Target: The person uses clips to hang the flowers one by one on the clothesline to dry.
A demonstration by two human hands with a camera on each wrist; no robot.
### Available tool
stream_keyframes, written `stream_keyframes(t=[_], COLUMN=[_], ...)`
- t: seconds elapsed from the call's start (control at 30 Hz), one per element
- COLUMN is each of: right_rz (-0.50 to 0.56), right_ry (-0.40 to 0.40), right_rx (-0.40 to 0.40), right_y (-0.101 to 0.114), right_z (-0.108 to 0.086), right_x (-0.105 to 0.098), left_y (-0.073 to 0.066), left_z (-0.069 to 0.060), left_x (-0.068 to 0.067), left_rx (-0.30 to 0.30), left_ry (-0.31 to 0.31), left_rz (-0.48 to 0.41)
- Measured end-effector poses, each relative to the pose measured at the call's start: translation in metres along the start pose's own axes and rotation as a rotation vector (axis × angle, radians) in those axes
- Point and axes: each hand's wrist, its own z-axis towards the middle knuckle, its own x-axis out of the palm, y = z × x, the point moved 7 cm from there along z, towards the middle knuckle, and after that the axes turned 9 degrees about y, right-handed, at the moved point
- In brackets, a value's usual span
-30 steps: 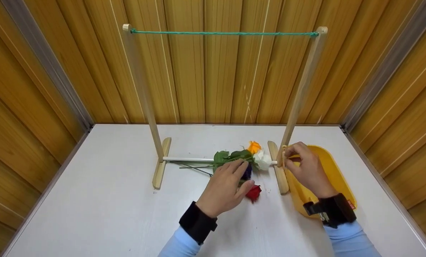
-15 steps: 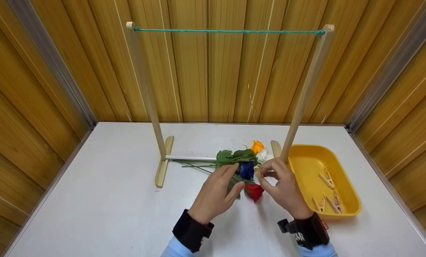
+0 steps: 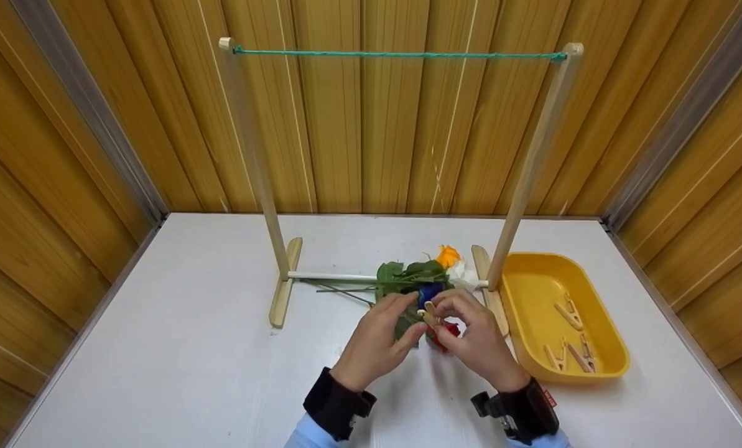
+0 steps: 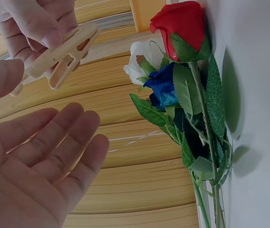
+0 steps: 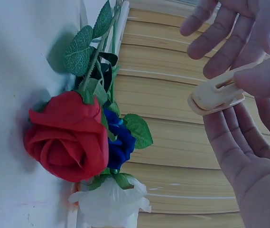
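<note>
Pale wooden clothespin with a long, slim body (image 5: 208,97) is pinched between thumb and fingers of the right hand (image 3: 479,336), raised off the table over the near side of the flowers. The left hand (image 3: 377,336) faces it, fingers extended and spread, thumb tip close to one end of the clothespin; whether they touch, I cannot tell.

Only a small pinch seems to hold the clothespin, so a clumsy pass between the hands could twist it or let it drop. It might then land on the red fabric rose (image 5: 68,137) or the blue fabric rose (image 5: 120,142), or slip among the green leaves (image 3: 423,272). A low wrist could also nudge the loose stems, which run left along the white crossbar (image 3: 330,275).

On the far side, the white fabric rose (image 3: 463,275) and orange fabric rose (image 3: 448,256) lie close to the right wooden post (image 3: 535,168), so room is tight there. Just right of that post, the yellow plastic tray (image 3: 622,367), with three more clothespins inside, puts a raised wall near the right forearm. More room lies toward the near left of the white table (image 3: 190,348); high up, the green cord (image 3: 402,54) spans between the posts, well above both hands.
</note>
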Motion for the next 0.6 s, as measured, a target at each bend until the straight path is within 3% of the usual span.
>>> stream_keyframes(t=[0.23,0.5,0.6], right_rz=[-0.024,-0.017,-0.001], right_ry=[0.005,0.002,0.007], right_rx=[-0.017,-0.092,-0.078], right_y=[0.002,0.011,0.011], right_z=[-0.001,0.0,0.0], right_x=[0.002,0.001,0.002], left_y=[-0.003,-0.007,-0.007], left_z=[0.0,-0.001,-0.001], left_x=[-0.001,-0.002,-0.002], left_rx=[0.041,0.069,0.073], left_ry=[-0.012,-0.047,-0.059], left_rz=[-0.029,-0.029,-0.035])
